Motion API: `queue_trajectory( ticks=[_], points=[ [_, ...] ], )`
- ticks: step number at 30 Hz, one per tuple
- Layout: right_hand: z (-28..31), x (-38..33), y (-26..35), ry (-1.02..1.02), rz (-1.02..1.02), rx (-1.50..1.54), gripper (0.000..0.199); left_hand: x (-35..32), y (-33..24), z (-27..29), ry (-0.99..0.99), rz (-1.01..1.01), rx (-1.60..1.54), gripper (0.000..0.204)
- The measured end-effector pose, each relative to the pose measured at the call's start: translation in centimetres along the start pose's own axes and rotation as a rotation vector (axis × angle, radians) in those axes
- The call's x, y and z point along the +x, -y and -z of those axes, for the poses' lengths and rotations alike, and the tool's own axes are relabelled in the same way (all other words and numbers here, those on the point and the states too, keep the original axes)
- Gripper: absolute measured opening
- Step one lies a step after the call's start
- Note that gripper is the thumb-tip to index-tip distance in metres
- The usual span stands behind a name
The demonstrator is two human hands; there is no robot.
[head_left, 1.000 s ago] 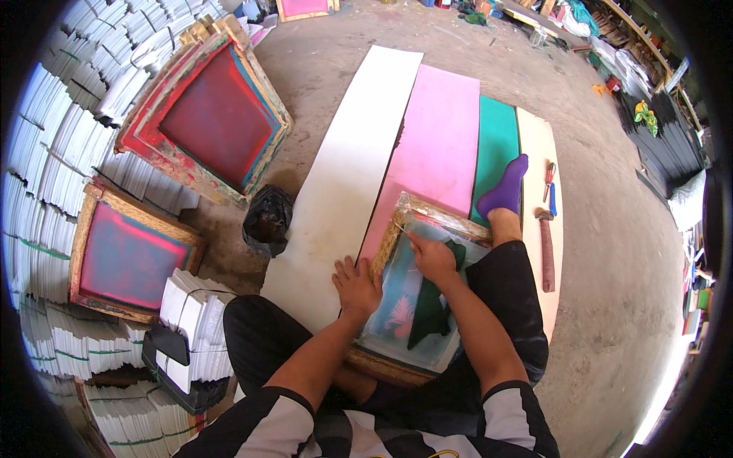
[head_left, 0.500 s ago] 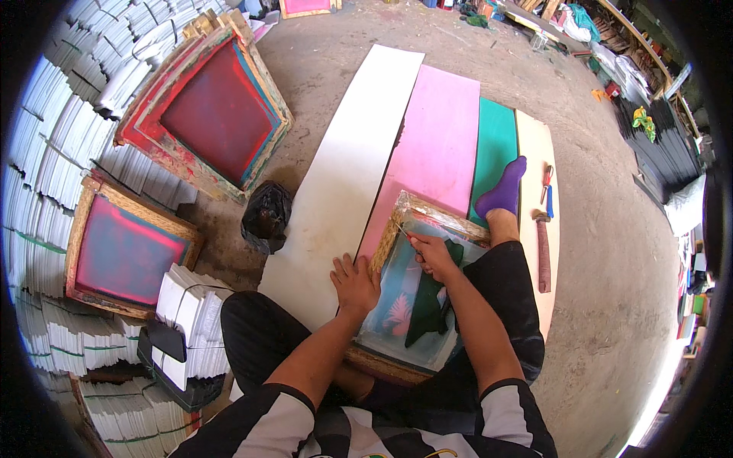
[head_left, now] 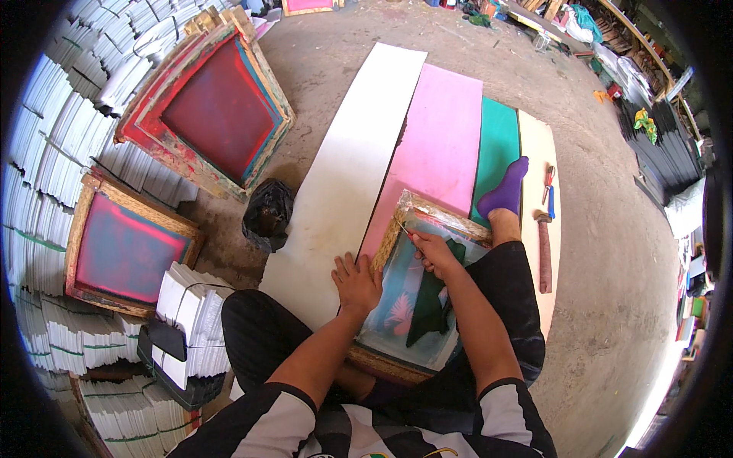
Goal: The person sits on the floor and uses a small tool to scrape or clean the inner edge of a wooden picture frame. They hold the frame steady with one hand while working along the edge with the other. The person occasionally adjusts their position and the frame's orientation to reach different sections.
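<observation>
A wooden screen-printing frame [head_left: 388, 250] lies tilted between my legs, with a pale mesh and a pink leaf pattern in it. My right hand [head_left: 435, 254] is closed round a screwdriver [head_left: 412, 237], red at the handle with a thin metal shaft. Its tip meets the frame's wooden side near the far left corner. My left hand [head_left: 357, 284] rests flat with fingers spread, its thumb side against the frame's left edge and its fingertips over the white board [head_left: 321, 214]. Inside the frame, below my right hand, lies a dark green cloth [head_left: 429, 311].
Pink [head_left: 435, 145] and green boards [head_left: 495, 137] lie beside the white one. On a cream board sit a hammer [head_left: 544, 256] and a red-handled tool [head_left: 549, 176]. Left stand two more screen frames [head_left: 221, 107], a black bag [head_left: 267, 216] and stacked paper [head_left: 46, 145].
</observation>
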State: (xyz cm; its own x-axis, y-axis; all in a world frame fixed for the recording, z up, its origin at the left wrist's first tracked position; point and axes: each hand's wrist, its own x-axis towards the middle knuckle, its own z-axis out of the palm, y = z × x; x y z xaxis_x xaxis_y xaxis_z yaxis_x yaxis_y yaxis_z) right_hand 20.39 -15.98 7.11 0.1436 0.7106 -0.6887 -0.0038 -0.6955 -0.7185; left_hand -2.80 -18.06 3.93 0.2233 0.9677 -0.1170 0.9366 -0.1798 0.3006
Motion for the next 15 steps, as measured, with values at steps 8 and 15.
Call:
queue_trajectory(
  ticks=[8, 15],
  points=[
    [0.4, 0.6, -3.0, -0.371, 0.553, -0.622, 0.036, 0.2, -0.7, 0.1, 0.008, -0.013, -0.018, 0.056],
    [-0.6, -2.4, -0.1, -0.389, 0.386, -0.896, 0.037, 0.1, -0.4, 0.1, 0.022, -0.012, -0.031, 0.055]
  ],
)
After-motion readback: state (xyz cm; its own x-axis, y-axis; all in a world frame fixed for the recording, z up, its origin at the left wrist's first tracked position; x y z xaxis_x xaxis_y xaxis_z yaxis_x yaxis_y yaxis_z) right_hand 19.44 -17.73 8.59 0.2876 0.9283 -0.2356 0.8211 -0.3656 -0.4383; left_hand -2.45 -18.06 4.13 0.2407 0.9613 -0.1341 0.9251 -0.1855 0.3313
